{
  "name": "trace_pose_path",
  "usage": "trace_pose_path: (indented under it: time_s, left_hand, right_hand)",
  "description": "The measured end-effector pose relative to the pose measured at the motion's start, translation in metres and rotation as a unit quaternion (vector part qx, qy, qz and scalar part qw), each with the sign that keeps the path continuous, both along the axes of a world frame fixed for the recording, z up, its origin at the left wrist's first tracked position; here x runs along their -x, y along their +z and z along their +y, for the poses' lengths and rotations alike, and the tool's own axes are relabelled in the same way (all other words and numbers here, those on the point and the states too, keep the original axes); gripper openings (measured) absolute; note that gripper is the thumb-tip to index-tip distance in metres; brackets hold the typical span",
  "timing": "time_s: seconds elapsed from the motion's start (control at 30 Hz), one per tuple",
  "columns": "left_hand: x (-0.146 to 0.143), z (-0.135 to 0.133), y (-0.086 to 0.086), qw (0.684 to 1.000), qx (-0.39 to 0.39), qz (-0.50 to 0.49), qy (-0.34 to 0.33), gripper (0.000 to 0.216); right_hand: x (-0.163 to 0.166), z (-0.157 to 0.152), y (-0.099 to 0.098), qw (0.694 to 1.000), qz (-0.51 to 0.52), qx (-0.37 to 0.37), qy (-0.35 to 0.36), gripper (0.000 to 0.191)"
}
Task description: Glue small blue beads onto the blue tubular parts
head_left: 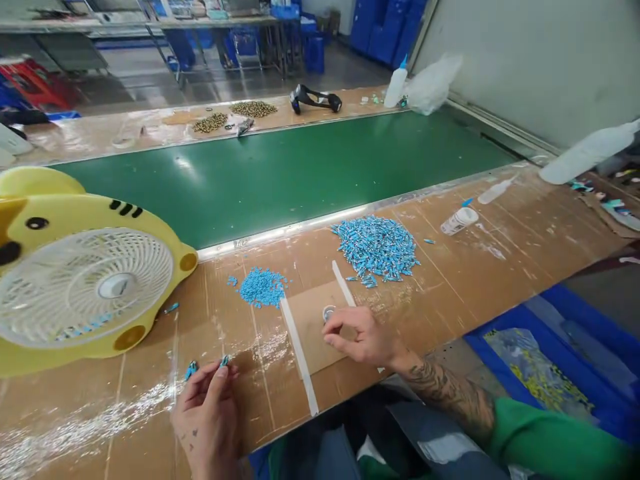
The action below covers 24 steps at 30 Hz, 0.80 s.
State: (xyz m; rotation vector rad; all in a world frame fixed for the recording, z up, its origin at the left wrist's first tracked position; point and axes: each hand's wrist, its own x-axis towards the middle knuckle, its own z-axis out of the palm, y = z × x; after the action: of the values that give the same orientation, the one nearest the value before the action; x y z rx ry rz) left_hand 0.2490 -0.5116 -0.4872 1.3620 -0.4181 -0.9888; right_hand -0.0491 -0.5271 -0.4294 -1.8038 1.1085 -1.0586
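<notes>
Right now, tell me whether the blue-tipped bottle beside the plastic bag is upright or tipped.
Upright: the bottle stands with its blue tip pointing up.

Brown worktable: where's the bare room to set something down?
One bare patch lies between the large blue pile, the white pot and the near edge of the worktable. Another lies left of the left hand, in front of the yellow fan. Crowded: the taped card, with the right hand over it and the small blue pile beside it.

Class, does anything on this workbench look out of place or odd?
Yes: one small blue piece lies alone by the yellow fan, and another blue piece sits right of the large blue pile. Both look stray, lying apart from the heaped pieces.
</notes>
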Motion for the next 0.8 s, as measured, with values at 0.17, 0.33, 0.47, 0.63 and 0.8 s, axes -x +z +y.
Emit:
trace_pose_path:
  time_s: [0.17,0.33,0.47,0.63,0.8]
  left_hand:
    - [0.010,0.002,0.003,0.990,-0.052,-0.094,-0.096,0.039]
    - [0.049,-0.003,-0.001,0.950,-0.074,-0.166,-0.255,0.040]
    - [0.079,-0.019,-0.009,0.846,-0.006,-0.334,-0.415,0.033]
    - [0.094,-0.036,-0.015,0.726,0.096,-0.482,-0.481,0.028]
    - [0.082,-0.044,-0.010,0.718,0.125,-0.521,-0.444,0.028]
  right_hand:
    - [0.017,-0.017,0.005,0.996,0.005,0.025,-0.083,0.011]
    - [0.039,-0.035,-0.005,0.988,0.006,0.026,-0.155,0.008]
    - [0.046,-0.037,-0.013,0.985,0.056,0.061,-0.152,0.009]
    - [0.052,-0.036,-0.029,0.990,0.043,-0.004,-0.135,0.013]
    - [0.055,-0.034,-0.046,0.994,-0.007,-0.081,-0.067,0.025]
